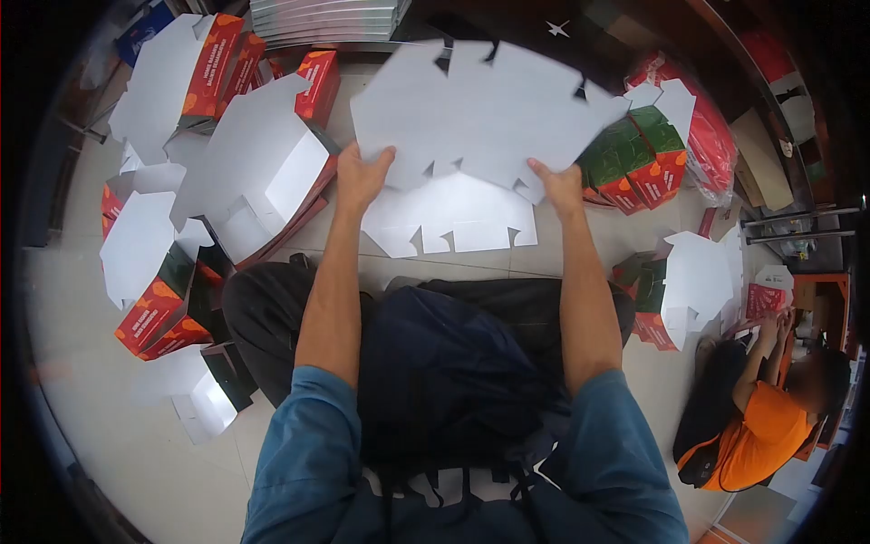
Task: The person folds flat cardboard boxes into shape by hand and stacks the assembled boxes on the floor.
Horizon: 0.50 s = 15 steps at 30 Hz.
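Note:
My left hand point(363, 176) and my right hand point(559, 187) grip the near edge of a flat white cardboard box blank point(471, 113), thumbs on top and fingers hidden beneath. The blank has slots and notches cut along its edges, with its plain white side facing up. Below it, partly covered, a second white box blank point(462, 218) lies on the floor in front of my crossed legs. By my left wrist stands an open folded box point(263, 195), white inside. Near my right hand is a red and green printed box point(639, 159).
More folded red boxes point(168, 313) crowd the floor on my left. Another open box point(693, 281) sits at the right, close to a seated person in an orange shirt point(757, 431). A red plastic-wrapped bundle point(711, 140) and a pale stack point(326, 20) stand farther back.

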Each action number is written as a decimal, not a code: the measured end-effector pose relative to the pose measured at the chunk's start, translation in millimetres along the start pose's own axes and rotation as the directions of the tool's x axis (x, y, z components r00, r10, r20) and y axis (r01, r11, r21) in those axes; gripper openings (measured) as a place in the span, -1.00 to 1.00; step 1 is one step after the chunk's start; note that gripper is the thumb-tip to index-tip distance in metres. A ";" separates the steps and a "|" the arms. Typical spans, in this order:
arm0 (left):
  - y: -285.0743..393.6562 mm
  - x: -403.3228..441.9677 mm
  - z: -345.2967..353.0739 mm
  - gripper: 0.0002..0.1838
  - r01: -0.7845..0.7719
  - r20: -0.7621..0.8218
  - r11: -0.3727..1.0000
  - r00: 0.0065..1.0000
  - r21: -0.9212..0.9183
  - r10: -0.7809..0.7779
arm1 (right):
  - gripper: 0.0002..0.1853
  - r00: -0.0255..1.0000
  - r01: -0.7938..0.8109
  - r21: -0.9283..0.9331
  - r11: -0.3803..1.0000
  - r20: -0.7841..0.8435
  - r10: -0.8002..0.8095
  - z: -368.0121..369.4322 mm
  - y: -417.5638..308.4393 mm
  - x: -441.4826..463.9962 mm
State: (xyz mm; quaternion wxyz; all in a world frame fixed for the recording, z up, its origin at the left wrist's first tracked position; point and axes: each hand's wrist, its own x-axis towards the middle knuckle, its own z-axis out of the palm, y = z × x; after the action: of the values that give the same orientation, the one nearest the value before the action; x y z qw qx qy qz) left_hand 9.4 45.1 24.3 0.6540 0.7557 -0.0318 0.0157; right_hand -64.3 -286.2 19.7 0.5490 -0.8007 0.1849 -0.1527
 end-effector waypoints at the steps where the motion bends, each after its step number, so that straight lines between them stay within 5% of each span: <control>1: 13.7 -0.4 -4.7 -0.63 0.022 0.038 1.000 0.999 0.017 -0.023 | -0.56 1.000 -0.019 0.010 1.000 0.024 0.019 -4.0 -10.2 1.4; 6: 45.5 -2.6 -22.9 -0.51 0.237 0.136 0.969 0.965 -0.066 -0.226 | -0.64 0.963 -0.190 0.135 0.972 0.216 0.158 -9.4 -15.5 0.2; 9: 18.9 -5.6 -15.4 -0.44 0.310 0.168 0.949 0.934 0.054 -0.314 | -0.65 0.933 -0.182 -0.130 0.975 0.289 0.213 3.2 11.3 -3.8; 10: 0.0 -5.8 -10.1 -0.43 0.308 0.156 0.943 0.933 0.124 -0.325 | -0.47 0.892 -0.143 -0.259 0.955 0.384 0.237 5.5 40.4 6.1; 14: -27.6 -1.7 -7.4 -0.45 0.378 0.121 0.907 0.907 0.187 -0.403 | 0.05 0.936 -0.118 -0.608 0.785 0.195 0.292 9.9 43.5 -11.4; 15: -29.8 -0.1 -10.3 -0.47 0.391 0.101 0.898 0.903 0.202 -0.417 | 0.06 0.931 -0.003 -0.652 0.759 0.275 0.240 7.4 27.2 -18.5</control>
State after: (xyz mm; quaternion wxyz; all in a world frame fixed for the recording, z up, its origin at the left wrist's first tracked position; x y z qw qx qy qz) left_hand 11.5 59.5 -3.7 0.5693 0.7999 0.0811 -0.1715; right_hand -80.9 -280.4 -9.1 0.2750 -0.9394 0.1800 0.0978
